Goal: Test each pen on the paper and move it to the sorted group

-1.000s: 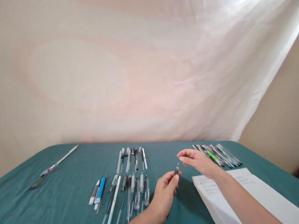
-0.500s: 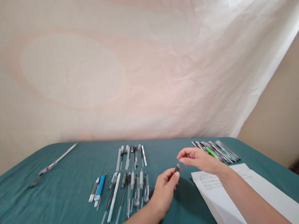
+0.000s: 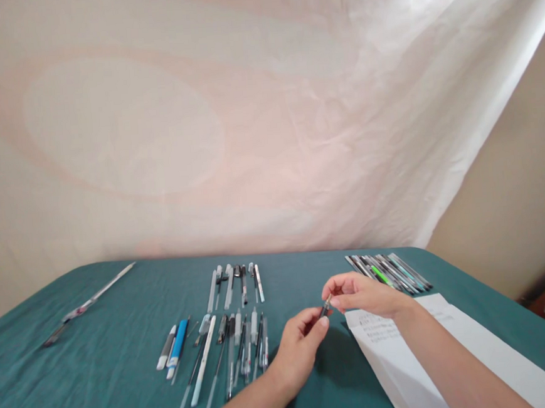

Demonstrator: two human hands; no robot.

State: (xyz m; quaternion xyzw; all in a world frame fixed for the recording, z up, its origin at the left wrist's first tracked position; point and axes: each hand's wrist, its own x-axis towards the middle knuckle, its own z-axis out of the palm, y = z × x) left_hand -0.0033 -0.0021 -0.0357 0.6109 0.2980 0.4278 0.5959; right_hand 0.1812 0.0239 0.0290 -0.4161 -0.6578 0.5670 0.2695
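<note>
My left hand (image 3: 302, 346) is closed round a short dark pen part (image 3: 325, 310) with a metallic, pointed tip that angles up and to the right. Most of its barrel is hidden in the palm. My right hand (image 3: 357, 293) pinches at that tip with thumb and forefinger, the other fingers curled. To the left of my left hand lie several taken-apart pens (image 3: 232, 352): clear barrels, caps and thin refills side by side. A blue pen (image 3: 179, 346) rests at the left end of this group.
Farther back lies a shorter row of pen parts (image 3: 235, 285). Several pens (image 3: 391, 273), one bright green, lie beyond my right forearm. White paper sheets (image 3: 389, 364) with handwriting sit under that arm. A long, thin white-and-dark object (image 3: 91, 303) lies at far left on the green cloth (image 3: 102, 381).
The pen part in my left hand has tilted more to the right, its tip now between my right fingertips. The whole view has shifted slightly.
</note>
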